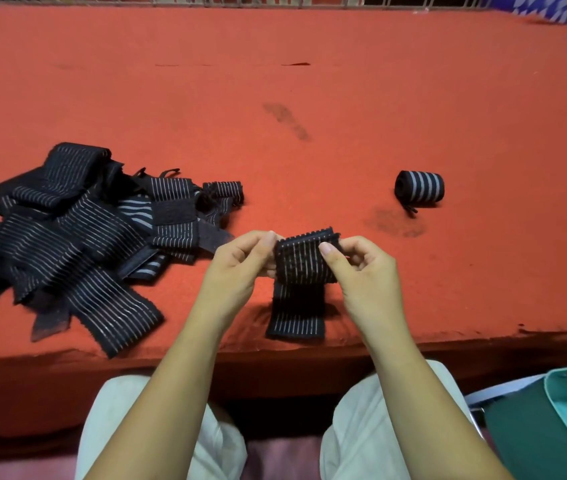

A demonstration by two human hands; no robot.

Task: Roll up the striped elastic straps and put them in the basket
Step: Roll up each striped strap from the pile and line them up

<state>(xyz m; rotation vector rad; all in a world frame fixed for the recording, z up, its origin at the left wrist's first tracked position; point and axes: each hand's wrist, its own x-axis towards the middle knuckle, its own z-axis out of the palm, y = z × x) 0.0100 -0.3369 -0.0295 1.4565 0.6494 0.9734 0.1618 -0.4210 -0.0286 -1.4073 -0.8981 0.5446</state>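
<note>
A black elastic strap with thin white stripes (301, 263) is held above the near edge of the red surface, partly rolled at its top. Its loose tail (296, 320) hangs down onto the cloth. My left hand (240, 261) pinches the roll's left end and my right hand (358, 268) pinches its right end. One finished roll (420, 187) lies on the surface to the right, apart from my hands. A pile of several unrolled striped straps (74, 233) lies at the left. The teal-green basket (552, 420) sits low at the bottom right, beside my right knee.
The red cloth surface (275, 116) stretches far ahead, with dark smudges near the middle. A white railing (275, 0) runs along the back edge. My knees in light trousers (157, 427) are below the front edge.
</note>
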